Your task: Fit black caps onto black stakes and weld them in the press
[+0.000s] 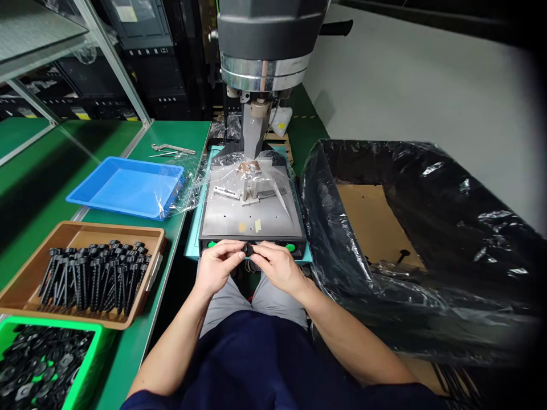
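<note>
My left hand (217, 263) and my right hand (278, 265) meet in front of the press base, each with thumb and fingers pinched together. Between their fingertips is a small round black part (247, 249), mostly covered by the fingers. Just beyond the hands lies the metal plate (222, 219) of the press, with a metal fixture (249, 196) standing on it. Above the fixture hangs the tapered metal horn (255, 134) of the press. A green button (290, 247) shows beside my right hand, and another green button (211, 245) beside my left.
On the green bench at left stand a blue tray (119, 185), a brown tray (156, 239) of black ribbed stems and a green bin (100, 341) of black discs. A wrench (175, 149) lies behind. At right, a box lined with black plastic (337, 250) holds a few pieces.
</note>
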A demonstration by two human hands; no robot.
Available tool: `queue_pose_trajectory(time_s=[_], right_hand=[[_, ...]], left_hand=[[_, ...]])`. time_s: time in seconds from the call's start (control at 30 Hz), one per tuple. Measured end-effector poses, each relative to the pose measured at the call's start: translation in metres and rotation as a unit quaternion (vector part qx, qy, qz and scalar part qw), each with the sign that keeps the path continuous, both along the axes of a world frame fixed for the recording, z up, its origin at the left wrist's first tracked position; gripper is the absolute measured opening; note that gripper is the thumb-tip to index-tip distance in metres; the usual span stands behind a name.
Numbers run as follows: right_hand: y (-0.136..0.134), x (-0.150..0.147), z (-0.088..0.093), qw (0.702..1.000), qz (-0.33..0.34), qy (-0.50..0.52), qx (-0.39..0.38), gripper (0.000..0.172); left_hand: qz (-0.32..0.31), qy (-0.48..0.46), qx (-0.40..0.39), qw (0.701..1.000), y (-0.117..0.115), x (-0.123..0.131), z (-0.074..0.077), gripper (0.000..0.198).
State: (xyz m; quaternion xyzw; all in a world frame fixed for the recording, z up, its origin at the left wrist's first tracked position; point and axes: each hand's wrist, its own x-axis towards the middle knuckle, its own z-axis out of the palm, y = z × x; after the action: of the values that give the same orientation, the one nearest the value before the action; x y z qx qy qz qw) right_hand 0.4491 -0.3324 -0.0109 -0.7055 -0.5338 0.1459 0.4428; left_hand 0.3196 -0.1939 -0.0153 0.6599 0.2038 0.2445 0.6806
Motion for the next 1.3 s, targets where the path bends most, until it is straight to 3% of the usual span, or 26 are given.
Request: queue_pose_trajectory(time_s=[0.23,0.4,0.5,0.57,0.67,0.8,0.93,1.03,1.1,1.17,1.23,1.3], right_hand=[[0.001,0.007,0.005,0.993,0.036,0.090,-0.060,0.025],[0.003,0.002,0.003,0.997,-0.014,0.072,-0.006,0.031],[0.004,-0.001,-0.002,0.992,-0.023,0.128,-0.001,0.028],[0.006,0.000,-0.007,0.975,-0.012,0.224,-0.004,0.025],[0.009,0.002,-0.016,0.926,-0.004,0.378,0.008,0.041],[0.015,0.008,-0.023,0.888,-0.017,0.459,0.032,0.046],[0.029,0.030,-0.027,0.844,-0.075,0.525,0.079,0.041],[0.050,0.054,-0.028,0.834,-0.119,0.523,0.134,0.040],[0.068,0.069,-0.027,0.832,-0.123,0.519,0.149,0.041],[0.086,0.080,-0.025,0.827,-0.121,0.527,0.156,0.046],[0.101,0.089,-0.025,0.825,-0.118,0.528,0.163,0.049],[0.113,0.097,-0.026,0.842,-0.122,0.496,0.173,0.045]], left_hand=[[-0.038,0.017,0.064,0.997,0.003,0.002,0.005,0.013],[-0.029,0.006,0.096,0.995,0.000,0.006,0.002,0.016],[-0.020,-0.002,0.129,0.991,0.002,0.010,0.000,0.018],[-0.004,-0.008,0.151,0.988,0.004,0.013,0.000,0.017],[-0.007,-0.014,0.173,0.985,0.007,0.020,0.001,0.018],[-0.020,-0.018,0.163,0.986,0.003,0.028,-0.001,0.018],[0.022,-0.007,0.057,0.998,0.008,0.049,-0.015,0.025],[0.068,0.003,-0.124,0.990,0.028,0.078,-0.024,0.033],[0.074,-0.011,-0.284,0.956,0.047,0.101,-0.026,0.030],[0.070,-0.039,-0.421,0.904,0.065,0.122,-0.026,0.023],[0.077,-0.076,-0.506,0.856,0.078,0.138,-0.025,0.018],[0.097,-0.110,-0.541,0.828,0.085,0.146,-0.024,0.012]])
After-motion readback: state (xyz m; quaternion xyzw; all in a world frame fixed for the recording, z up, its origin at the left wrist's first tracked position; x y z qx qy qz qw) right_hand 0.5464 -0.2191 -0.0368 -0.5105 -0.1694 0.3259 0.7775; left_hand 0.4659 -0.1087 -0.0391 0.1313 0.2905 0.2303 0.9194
